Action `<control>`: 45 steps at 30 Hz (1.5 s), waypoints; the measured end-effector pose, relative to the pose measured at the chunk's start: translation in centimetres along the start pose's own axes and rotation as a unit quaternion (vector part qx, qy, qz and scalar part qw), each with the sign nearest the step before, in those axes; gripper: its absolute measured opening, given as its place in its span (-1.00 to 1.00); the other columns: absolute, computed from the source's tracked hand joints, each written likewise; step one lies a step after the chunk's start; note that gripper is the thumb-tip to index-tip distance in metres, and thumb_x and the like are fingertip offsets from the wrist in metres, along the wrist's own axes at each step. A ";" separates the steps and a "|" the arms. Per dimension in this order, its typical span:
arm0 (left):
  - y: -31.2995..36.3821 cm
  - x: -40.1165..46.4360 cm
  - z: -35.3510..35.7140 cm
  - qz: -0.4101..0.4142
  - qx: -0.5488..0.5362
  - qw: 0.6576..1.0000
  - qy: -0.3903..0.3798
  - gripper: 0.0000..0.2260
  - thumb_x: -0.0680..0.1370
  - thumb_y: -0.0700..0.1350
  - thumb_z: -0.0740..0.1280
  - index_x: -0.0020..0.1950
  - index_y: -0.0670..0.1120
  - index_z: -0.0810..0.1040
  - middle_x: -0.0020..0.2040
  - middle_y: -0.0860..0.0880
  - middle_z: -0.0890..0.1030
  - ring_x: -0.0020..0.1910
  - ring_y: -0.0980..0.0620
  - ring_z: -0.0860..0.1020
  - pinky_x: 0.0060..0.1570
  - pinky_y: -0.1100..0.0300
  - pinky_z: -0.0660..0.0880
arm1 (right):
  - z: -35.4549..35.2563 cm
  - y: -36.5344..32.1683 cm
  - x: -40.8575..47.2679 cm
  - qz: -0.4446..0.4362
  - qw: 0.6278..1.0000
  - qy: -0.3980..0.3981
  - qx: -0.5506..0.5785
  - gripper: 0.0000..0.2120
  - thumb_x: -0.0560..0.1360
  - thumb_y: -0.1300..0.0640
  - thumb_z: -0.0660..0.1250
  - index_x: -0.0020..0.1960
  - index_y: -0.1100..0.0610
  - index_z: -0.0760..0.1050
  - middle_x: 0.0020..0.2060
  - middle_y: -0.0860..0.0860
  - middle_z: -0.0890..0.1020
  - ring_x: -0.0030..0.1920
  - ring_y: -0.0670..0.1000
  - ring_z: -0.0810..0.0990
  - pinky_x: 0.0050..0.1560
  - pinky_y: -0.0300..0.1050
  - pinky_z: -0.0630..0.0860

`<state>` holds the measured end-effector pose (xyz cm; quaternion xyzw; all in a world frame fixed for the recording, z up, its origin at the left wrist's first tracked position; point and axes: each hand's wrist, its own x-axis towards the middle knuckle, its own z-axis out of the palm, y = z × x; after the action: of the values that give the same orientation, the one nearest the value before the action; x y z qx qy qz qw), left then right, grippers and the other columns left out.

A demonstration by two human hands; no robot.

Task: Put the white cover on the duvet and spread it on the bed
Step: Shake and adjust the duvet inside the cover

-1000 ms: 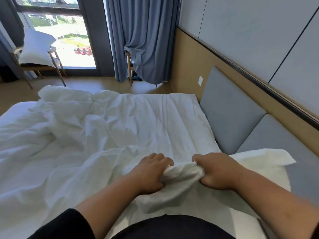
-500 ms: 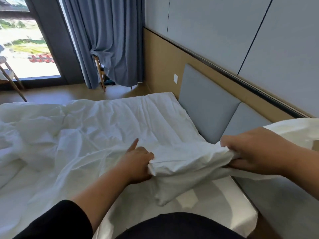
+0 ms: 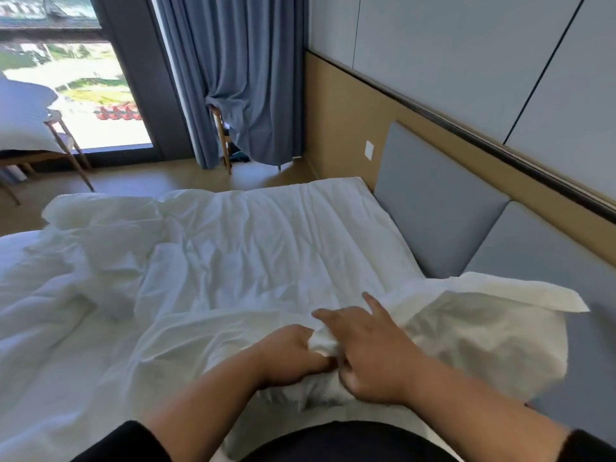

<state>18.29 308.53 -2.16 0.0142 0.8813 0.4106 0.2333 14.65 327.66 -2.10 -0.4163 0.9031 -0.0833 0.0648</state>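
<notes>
Both forearms reach in from the bottom of the frame, bare below dark sleeves, and meet just right of centre. The left hand [image 3: 293, 356] is curled into a fist, gripping a bunch of white cloth [image 3: 321, 341]. The right hand [image 3: 370, 351] lies against it, index finger and another finger stretched forward, thumb tucked below.
</notes>
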 end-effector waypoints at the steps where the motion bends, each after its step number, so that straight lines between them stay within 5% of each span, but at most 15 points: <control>1: -0.3 -0.1 0.0 0.006 0.005 1.000 -0.003 -0.86 0.47 0.07 0.40 -0.27 0.10 0.57 -0.23 0.12 0.63 -0.20 0.20 0.57 -0.10 0.27 0.50 | 1.3 -0.4 0.4 -0.018 1.000 0.008 -0.007 -0.29 0.38 -0.02 0.17 0.53 -0.04 0.15 0.22 -0.06 0.53 0.23 0.01 0.47 0.50 0.12 0.19; 3: -1.3 -0.3 -0.1 0.013 -0.005 1.000 0.004 -0.88 0.46 0.05 0.39 -0.24 0.07 0.57 -0.22 0.10 0.63 -0.20 0.17 0.57 -0.09 0.21 0.51 | 2.9 0.0 1.4 -0.041 0.996 0.084 0.006 -0.43 0.35 0.00 0.23 0.36 0.04 0.40 0.02 -0.04 0.62 -0.03 0.03 0.58 0.11 0.00 0.52; 5: -2.5 -0.7 -0.1 0.014 -0.005 1.000 0.014 -0.87 0.43 0.06 0.41 -0.17 0.03 0.57 -0.20 0.09 0.61 -0.19 0.14 0.56 -0.09 0.16 0.51 | 3.6 0.5 2.1 -0.070 0.989 0.132 0.014 -0.72 0.30 0.03 0.27 0.00 0.04 0.48 -0.25 -0.07 0.57 -0.32 0.00 0.53 -0.32 -0.08 0.48; 7: -3.8 -1.0 0.0 0.024 0.049 0.998 0.037 -0.76 0.42 0.10 0.43 0.01 0.05 0.53 -0.06 0.09 0.60 -0.05 0.10 0.56 -0.01 0.14 0.49 | 3.6 1.0 2.6 -0.086 0.986 0.140 -0.026 -0.85 0.27 -0.01 0.25 -0.20 0.02 0.38 -0.41 -0.10 0.49 -0.49 -0.01 0.45 -0.51 -0.14 0.37; 12: -10.3 -1.9 -0.7 0.002 0.229 0.954 0.193 -0.29 0.46 0.14 0.33 0.53 0.13 0.07 0.49 0.09 0.10 0.48 -0.01 0.07 0.50 0.04 0.07 | 0.1 4.1 4.0 0.037 0.989 0.128 -0.071 -0.83 0.25 0.05 0.22 -0.17 -0.02 0.30 -0.39 -0.02 0.54 -0.40 0.15 0.56 -0.44 -0.06 0.41; 16: -16.7 -1.9 -0.4 -0.201 0.188 0.944 0.182 -0.19 0.41 0.34 0.33 0.51 0.00 0.11 0.47 -0.04 0.20 0.44 -0.15 0.23 0.42 -0.03 0.25 | -2.7 4.4 4.1 0.089 0.991 0.055 -0.078 -0.80 0.31 -0.07 0.14 -0.14 0.00 0.26 -0.30 -0.04 0.56 -0.25 0.15 0.58 -0.27 0.01 0.47; 20: -19.3 -0.8 0.5 -0.247 0.164 0.947 0.120 0.04 0.26 0.55 0.24 0.54 -0.05 0.10 0.49 -0.08 0.21 0.44 -0.24 0.26 0.42 -0.20 0.23 | -2.5 3.1 4.7 0.083 0.985 0.032 -0.150 -0.52 0.33 -0.43 0.05 -0.11 -0.02 0.26 -0.24 -0.07 0.60 -0.20 0.07 0.60 -0.29 -0.06 0.36; 23: -19.3 0.5 0.8 -0.186 0.182 0.953 0.156 -0.31 0.42 0.41 0.23 0.41 0.03 0.30 0.36 -0.04 0.36 0.38 -0.15 0.33 0.37 -0.09 0.33 | -2.0 2.5 4.6 0.100 0.978 -0.009 -0.182 -0.55 0.42 -0.41 0.20 -0.10 -0.04 0.22 -0.17 -0.08 0.59 -0.13 0.07 0.60 -0.23 -0.06 0.39; 26: -19.1 0.9 0.1 -0.091 -0.015 0.965 0.245 -0.86 0.55 0.06 0.18 0.00 0.11 0.51 0.01 0.06 0.59 0.07 -0.05 0.56 0.03 0.04 0.51 | -2.2 2.3 4.0 0.123 0.972 -0.034 -0.197 -0.56 0.43 -0.41 0.18 -0.08 -0.04 0.22 -0.20 -0.09 0.52 -0.08 0.07 0.60 -0.19 -0.07 0.42; 30: -19.0 -0.2 -4.1 -0.091 -0.276 0.882 0.371 -0.85 0.51 -0.14 0.21 -0.11 0.07 0.54 -0.12 -0.01 0.61 -0.06 -0.13 0.58 -0.08 -0.03 0.53 | -2.3 3.5 2.9 0.166 0.969 -0.038 -0.179 -0.43 0.37 -0.54 0.07 -0.07 -0.02 0.22 -0.19 -0.08 0.55 -0.07 0.07 0.61 -0.16 -0.06 0.44; 32: -19.4 -1.2 -8.0 -0.034 -0.155 0.923 0.351 -0.91 0.47 0.02 0.29 -0.13 0.02 0.50 -0.18 0.02 0.59 -0.09 -0.13 0.58 -0.15 0.02 0.48 | -2.6 4.4 2.4 0.182 0.969 -0.028 -0.164 -0.40 0.38 -0.55 0.08 -0.06 0.00 0.25 -0.20 -0.09 0.54 -0.07 0.07 0.61 -0.11 -0.04 0.49; 34: -19.1 -2.1 -12.2 -0.017 0.145 0.962 0.229 -0.61 0.39 0.29 0.41 -0.07 0.04 0.40 -0.17 0.09 0.55 -0.10 -0.06 0.56 -0.19 0.07 0.43 | -3.6 5.5 2.0 0.184 0.971 0.010 -0.155 -0.26 0.26 -0.64 -0.04 -0.06 0.01 0.31 -0.18 -0.08 0.60 -0.09 0.07 0.62 -0.09 -0.03 0.52; 37: -17.4 -1.9 -16.8 -0.034 0.459 0.877 0.140 -0.55 0.45 0.37 0.31 0.08 0.06 0.34 -0.01 0.08 0.54 0.03 -0.03 0.57 -0.08 0.07 0.52 | -5.4 6.3 1.8 0.146 0.969 0.104 -0.172 -0.13 0.15 -0.73 -0.27 -0.16 0.01 0.30 -0.29 -0.07 0.60 -0.20 0.11 0.62 -0.25 -0.06 0.45; 40: -17.8 -0.8 -19.3 -0.067 0.514 0.841 0.154 -0.71 0.57 0.11 0.24 0.25 0.07 0.37 0.10 0.04 0.53 0.12 -0.04 0.56 -0.09 0.06 0.51 | -7.0 6.0 2.2 0.132 0.967 0.128 -0.177 -0.25 0.24 -0.68 -0.10 -0.21 0.00 0.31 -0.34 -0.04 0.60 -0.27 0.13 0.59 -0.33 -0.08 0.34; 45: -22.1 -0.7 -14.6 -0.220 0.460 0.857 0.078 -0.47 0.57 -0.09 0.16 0.54 -0.04 0.13 0.44 -0.08 0.32 0.38 -0.14 0.39 0.29 -0.08 0.38 | -7.0 5.8 2.5 0.159 0.972 0.046 -0.166 -0.39 0.23 -0.57 -0.07 -0.25 -0.02 0.27 -0.36 -0.07 0.55 -0.30 0.04 0.50 -0.27 -0.06 0.43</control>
<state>16.41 283.23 -9.95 -0.1066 0.9653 -0.1042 0.2146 7.41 330.15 3.39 -0.2680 0.9609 0.0598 -0.0342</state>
